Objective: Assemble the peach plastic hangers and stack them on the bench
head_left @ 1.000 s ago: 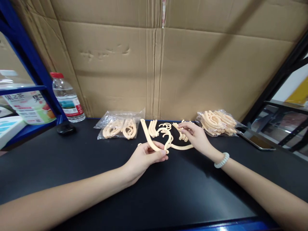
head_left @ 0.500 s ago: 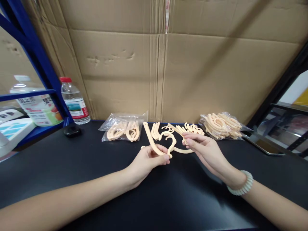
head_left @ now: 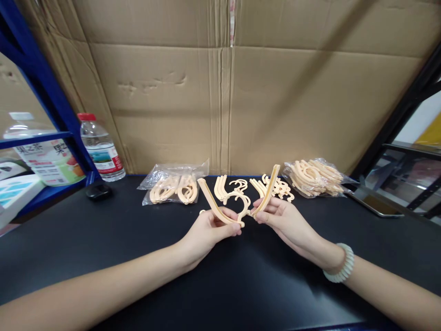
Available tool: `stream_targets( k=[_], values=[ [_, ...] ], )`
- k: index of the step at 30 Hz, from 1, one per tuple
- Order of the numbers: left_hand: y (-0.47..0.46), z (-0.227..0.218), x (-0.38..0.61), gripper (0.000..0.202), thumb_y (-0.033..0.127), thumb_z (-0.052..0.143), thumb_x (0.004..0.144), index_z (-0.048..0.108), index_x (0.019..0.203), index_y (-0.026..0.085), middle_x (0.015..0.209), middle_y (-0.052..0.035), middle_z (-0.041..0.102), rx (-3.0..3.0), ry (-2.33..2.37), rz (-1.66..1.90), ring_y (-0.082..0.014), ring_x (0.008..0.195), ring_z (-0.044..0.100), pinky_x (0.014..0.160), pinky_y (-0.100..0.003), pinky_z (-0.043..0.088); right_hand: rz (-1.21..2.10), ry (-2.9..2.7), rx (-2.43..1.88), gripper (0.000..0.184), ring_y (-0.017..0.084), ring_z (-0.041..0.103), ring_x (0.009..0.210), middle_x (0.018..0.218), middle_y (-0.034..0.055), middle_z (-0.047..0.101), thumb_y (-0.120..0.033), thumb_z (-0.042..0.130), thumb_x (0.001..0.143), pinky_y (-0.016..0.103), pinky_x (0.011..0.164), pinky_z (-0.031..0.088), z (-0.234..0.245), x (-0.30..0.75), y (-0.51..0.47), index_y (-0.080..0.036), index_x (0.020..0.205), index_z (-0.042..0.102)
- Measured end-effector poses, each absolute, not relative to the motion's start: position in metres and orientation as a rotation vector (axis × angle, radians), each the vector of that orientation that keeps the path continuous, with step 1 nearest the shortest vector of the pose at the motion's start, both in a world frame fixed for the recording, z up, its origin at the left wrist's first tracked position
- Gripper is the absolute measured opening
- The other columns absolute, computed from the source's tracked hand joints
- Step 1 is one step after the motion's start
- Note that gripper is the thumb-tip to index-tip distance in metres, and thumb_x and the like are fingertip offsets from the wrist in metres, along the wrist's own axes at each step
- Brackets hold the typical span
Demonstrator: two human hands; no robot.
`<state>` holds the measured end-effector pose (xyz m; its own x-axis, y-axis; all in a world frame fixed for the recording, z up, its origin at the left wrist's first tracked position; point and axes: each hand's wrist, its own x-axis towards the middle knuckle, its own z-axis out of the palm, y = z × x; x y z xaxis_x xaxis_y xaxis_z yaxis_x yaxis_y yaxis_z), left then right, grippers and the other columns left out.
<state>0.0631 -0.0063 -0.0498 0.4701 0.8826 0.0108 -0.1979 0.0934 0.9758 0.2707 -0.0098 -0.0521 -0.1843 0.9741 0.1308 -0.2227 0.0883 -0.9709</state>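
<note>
the left hand (head_left: 210, 230) pinches a hooked hanger arm (head_left: 215, 209), the right hand (head_left: 284, 220) a second arm (head_left: 267, 191); both pieces look light, stiff, best held near the joint.

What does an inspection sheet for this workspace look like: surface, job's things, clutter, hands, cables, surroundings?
Surface: black tabletop, smooth, slightly glossy.
Job's things: two beige arms; left arm and hook in the left hand, right arm in the right hand, ends near each other.
Clutter: loose parts behind the hands; left bag and right bag of parts; bottle; small black object.
Hands: left hand and right hand each pinch an arm; bracelet on the right wrist.
Cables: nothing seen.
Surroundings: cardboard behind; blue shelf on the left; black frame on the right.
</note>
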Motion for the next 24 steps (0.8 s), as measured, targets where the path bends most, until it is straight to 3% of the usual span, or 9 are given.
stream_targets(
  k=[4, 12, 24],
  values=[
    [-0.006, -0.05, 0.064, 0.026, 0.022, 0.084, 0.068, 0.064, 0.082, 0.013, 0.077, -0.0015, 0.068, 1.242, 0.698, 0.913, -0.013, 0.075, 0.062, 0.077, -0.025, 0.047, 1.434, -1.33, -0.839, 0.025, 0.012, 0.062, 0.068, 0.083, 0.0027, 0.069, -0.026, 0.079, 0.073, 0.027, 0.07, 0.051, -0.053, 0.267, -0.014, -0.016, 0.093, 0.068],
    [-0.005, -0.052, 0.063, 0.022, 0.022, 0.082, 0.071, 0.064, 0.081, 0.014, 0.082, -0.0025, 0.072, 1.308, 0.649, 0.872, -0.0149, 0.083, 0.065, 0.081, -0.026, 0.047, 1.484, -1.464, -0.74, 0.024, 0.014, 0.065, 0.073, 0.081, 0.0039, 0.069, -0.032, 0.074, 0.08, 0.029, 0.073, 0.053, -0.054, 0.264, -0.017, -0.015, 0.095, 0.069],
    [-0.011, -0.041, 0.067, 0.013, 0.014, 0.08, 0.07, 0.069, 0.075, 0.013, 0.083, -0.0029, 0.074, 1.312, 0.594, 0.837, -0.0181, 0.082, 0.07, 0.082, -0.028, 0.052, 1.46, -1.534, -0.732, 0.019, 0.013, 0.066, 0.073, 0.084, 0.0023, 0.071, -0.024, 0.074, 0.079, 0.028, 0.072, 0.054, -0.053, 0.264, -0.018, -0.018, 0.096, 0.068]
  ],
)
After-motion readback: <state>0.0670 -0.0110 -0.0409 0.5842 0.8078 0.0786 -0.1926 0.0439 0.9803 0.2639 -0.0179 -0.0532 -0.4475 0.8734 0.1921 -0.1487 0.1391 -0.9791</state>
